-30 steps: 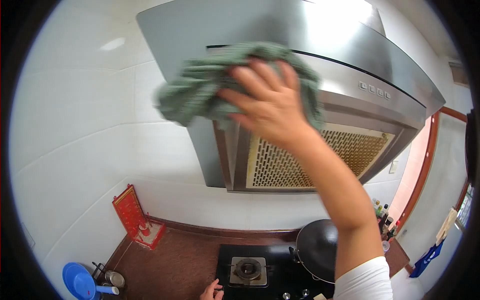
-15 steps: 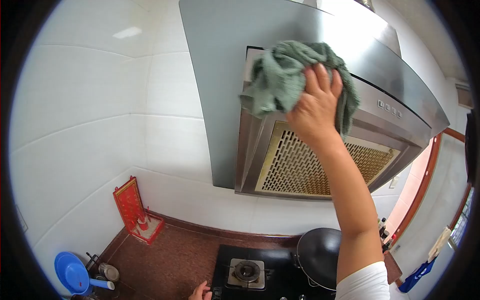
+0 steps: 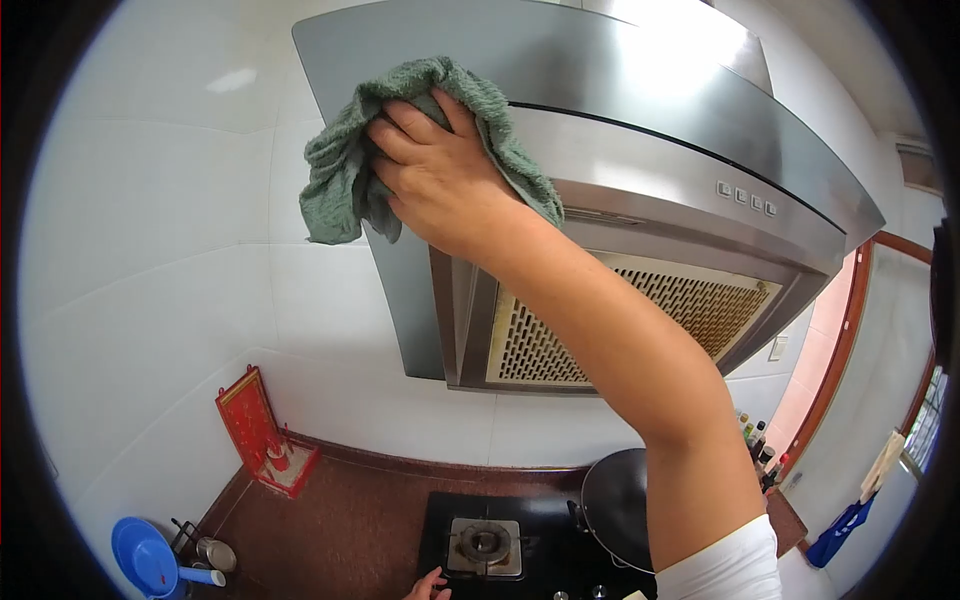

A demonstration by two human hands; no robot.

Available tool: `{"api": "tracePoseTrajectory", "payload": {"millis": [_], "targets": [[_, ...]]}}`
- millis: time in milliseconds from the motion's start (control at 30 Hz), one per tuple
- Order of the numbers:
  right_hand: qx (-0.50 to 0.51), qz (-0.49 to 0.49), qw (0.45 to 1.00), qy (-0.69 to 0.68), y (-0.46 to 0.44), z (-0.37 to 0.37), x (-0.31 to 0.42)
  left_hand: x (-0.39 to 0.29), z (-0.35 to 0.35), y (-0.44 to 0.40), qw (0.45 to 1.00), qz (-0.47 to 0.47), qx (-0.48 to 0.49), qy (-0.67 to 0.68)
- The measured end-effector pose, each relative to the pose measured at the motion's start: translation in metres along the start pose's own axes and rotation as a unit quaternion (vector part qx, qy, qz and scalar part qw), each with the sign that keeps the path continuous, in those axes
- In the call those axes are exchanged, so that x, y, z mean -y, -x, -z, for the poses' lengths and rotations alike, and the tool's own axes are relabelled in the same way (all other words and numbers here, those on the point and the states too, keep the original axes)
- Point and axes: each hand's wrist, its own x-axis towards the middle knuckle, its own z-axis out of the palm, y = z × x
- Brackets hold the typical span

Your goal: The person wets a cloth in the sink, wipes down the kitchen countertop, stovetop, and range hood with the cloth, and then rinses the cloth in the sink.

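One hand point(image 3: 440, 182) holds crumpled, nubby green cloth point(image 3: 333, 190).

- Muted green on that cloth point(image 3: 335, 195)
- Silver-grey range hood point(image 3: 620, 165), its filter point(image 3: 700, 295) cream with dark rows of slots
- Speckled reddish-brown counter point(image 3: 340, 520)
- Black stove point(image 3: 545, 555) and black wok point(image 3: 615, 510)
- Bright blue dipper point(image 3: 145, 560)
- Red stand point(image 3: 250, 425), touched with gold
- White sleeve point(image 3: 725, 570), white wall tiles point(image 3: 150, 260)

Glossy white tiles point(image 3: 325, 320) line the corner of a kitchen above a reddish-brown worktop point(image 3: 330, 520), as a pale glare point(image 3: 232, 79) marks the left wall point(image 3: 140, 290). At right, a wall switch point(image 3: 778, 348) sits near pink tiles point(image 3: 824, 330) and a brown frame point(image 3: 838, 365), with a bright window point(image 3: 930, 415) at the far right of the view.
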Motion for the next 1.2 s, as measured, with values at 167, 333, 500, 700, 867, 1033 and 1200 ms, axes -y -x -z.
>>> {"api": "tracePoseTrajectory", "payload": {"millis": [167, 333, 500, 700, 867, 1033, 1200], "targets": [[-0.079, -0.024, 0.987, -0.135, 0.023, 0.015, -0.024, 0.023, -0.006, -0.002, 1.0, -0.016, 0.007, 0.008], [-0.034, -0.11, 0.993, -0.029, 0.071, 0.042, -0.058, 0.037, -0.002, -0.003, 1.0, 0.005, 0.008, 0.022], [-0.106, -0.18, 0.974, 0.089, 0.131, 0.057, -0.092, 0.04, 0.002, -0.011, 1.0, -0.006, 0.006, 0.014], [-0.088, -0.211, 0.967, 0.115, 0.128, 0.05, -0.097, 0.017, 0.008, -0.012, 0.999, -0.004, 0.022, -0.035], [-0.051, -0.154, 0.981, 0.104, 0.069, 0.035, -0.058, 0.02, 0.01, -0.018, 0.998, -0.048, 0.031, -0.014], [-0.028, -0.049, 0.998, 0.029, 0.002, 0.006, 0.003, 0.026, 0.011, -0.014, 0.999, -0.039, 0.027, -0.013], [0.108, 0.05, 0.993, -0.011, -0.014, -0.021, 0.042, 0.035, 0.011, -0.005, 1.0, -0.019, 0.009, 0.001]]}}
